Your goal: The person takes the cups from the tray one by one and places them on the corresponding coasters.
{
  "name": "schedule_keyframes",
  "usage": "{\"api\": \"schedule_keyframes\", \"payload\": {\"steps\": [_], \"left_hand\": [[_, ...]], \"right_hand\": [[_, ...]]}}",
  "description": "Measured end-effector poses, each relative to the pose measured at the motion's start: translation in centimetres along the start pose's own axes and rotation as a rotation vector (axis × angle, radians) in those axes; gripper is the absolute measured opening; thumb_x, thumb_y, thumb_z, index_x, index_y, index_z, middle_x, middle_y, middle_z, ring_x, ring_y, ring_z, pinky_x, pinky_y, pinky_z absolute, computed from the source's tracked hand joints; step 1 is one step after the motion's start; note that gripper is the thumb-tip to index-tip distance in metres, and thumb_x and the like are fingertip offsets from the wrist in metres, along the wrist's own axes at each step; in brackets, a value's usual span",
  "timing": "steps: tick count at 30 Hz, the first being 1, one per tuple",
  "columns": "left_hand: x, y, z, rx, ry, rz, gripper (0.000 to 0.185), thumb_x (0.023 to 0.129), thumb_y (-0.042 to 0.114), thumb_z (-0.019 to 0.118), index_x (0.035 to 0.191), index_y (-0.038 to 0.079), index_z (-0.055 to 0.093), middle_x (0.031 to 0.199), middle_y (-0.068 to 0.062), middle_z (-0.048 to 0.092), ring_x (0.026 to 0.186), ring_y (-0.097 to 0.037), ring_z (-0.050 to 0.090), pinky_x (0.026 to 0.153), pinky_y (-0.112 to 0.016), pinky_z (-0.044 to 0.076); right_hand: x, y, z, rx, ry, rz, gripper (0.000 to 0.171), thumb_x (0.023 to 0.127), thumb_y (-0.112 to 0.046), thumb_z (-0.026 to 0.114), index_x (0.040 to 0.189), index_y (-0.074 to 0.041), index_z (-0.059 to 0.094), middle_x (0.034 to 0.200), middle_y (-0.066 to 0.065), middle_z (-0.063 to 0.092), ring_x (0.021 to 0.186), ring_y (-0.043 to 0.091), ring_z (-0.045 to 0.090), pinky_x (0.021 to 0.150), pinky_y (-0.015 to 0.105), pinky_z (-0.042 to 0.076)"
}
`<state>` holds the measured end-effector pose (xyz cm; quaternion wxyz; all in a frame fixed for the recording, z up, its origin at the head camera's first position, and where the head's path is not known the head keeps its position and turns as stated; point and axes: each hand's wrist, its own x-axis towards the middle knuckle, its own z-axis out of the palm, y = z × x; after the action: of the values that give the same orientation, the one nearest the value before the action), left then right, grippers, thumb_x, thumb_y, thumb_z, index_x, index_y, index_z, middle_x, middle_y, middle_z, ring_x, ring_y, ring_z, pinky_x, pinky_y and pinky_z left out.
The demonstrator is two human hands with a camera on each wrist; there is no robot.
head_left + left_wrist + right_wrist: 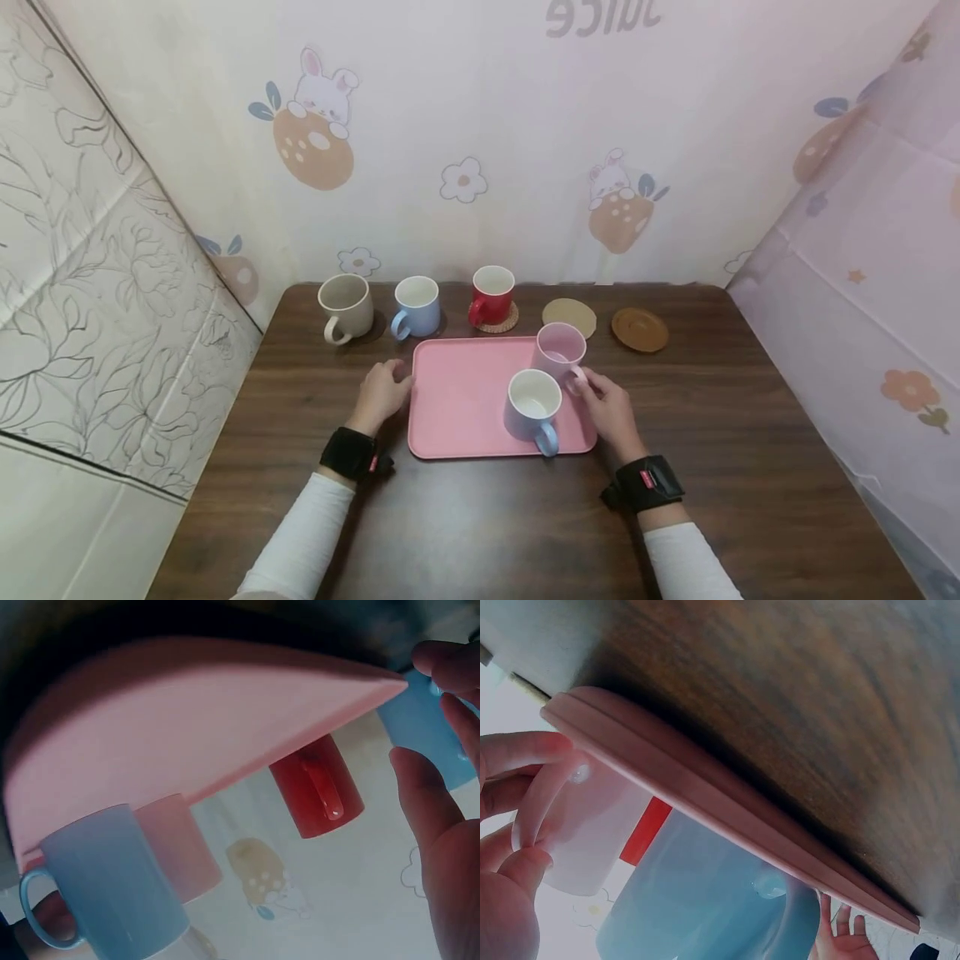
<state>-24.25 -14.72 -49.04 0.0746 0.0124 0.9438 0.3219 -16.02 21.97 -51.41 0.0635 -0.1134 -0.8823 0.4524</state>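
Both forearms are extended forward from the lower edge of the head view, clad in white sleeves, with a black band worn on each wrist. The left hand (382, 393) is held palm-down with the fingers loosely curled and nothing gripped; in the left wrist view its fingertips (442, 664) are seen slightly spread. The right hand (609, 406) is positioned further forward, with thumb and fingers (517, 754) closed in a pinch, the wrist held straight.
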Motion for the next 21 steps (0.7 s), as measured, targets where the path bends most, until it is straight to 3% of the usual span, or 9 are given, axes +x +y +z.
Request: {"api": "schedule_keyframes", "payload": {"steps": [6, 14, 21], "left_hand": [[-0.8, -0.5, 0.6, 0.009, -0.008, 0.002, 0.045, 0.093, 0.023, 0.062, 0.13, -0.003, 0.057, 0.109, -0.019, 0.061, 0.102, -0.032, 0.056, 0.089, -0.048, 0.046], [-0.8, -0.9, 1.7, 0.023, -0.01, 0.014, 0.039, 0.093, 0.013, 0.062, 0.128, -0.003, 0.059, 0.104, -0.017, 0.061, 0.096, -0.029, 0.056, 0.087, -0.046, 0.047], [-0.8, -0.8, 2.1, -0.017, -0.006, 0.01, 0.037, 0.093, 0.013, 0.063, 0.127, 0.0, 0.062, 0.101, -0.014, 0.063, 0.091, -0.026, 0.056, 0.08, -0.04, 0.048]], "right_hand": [[-0.1, -0.1, 0.0, 0.021, 0.004, -0.008, 0.043, 0.1, -0.026, 0.056, 0.133, 0.0, 0.057, 0.129, 0.024, 0.061, 0.118, 0.038, 0.06, 0.098, 0.052, 0.049], [-0.3, -0.4, -0.1, 0.019, 0.008, 0.004, 0.042, 0.1, -0.026, 0.056, 0.132, 0.001, 0.058, 0.127, 0.025, 0.062, 0.113, 0.038, 0.062, 0.094, 0.05, 0.051], [-0.3, -0.7, 0.0, 0.025, 0.041, 0.006, 0.037, 0.099, -0.022, 0.058, 0.129, 0.001, 0.061, 0.124, 0.025, 0.064, 0.107, 0.035, 0.064, 0.087, 0.04, 0.055]]}}
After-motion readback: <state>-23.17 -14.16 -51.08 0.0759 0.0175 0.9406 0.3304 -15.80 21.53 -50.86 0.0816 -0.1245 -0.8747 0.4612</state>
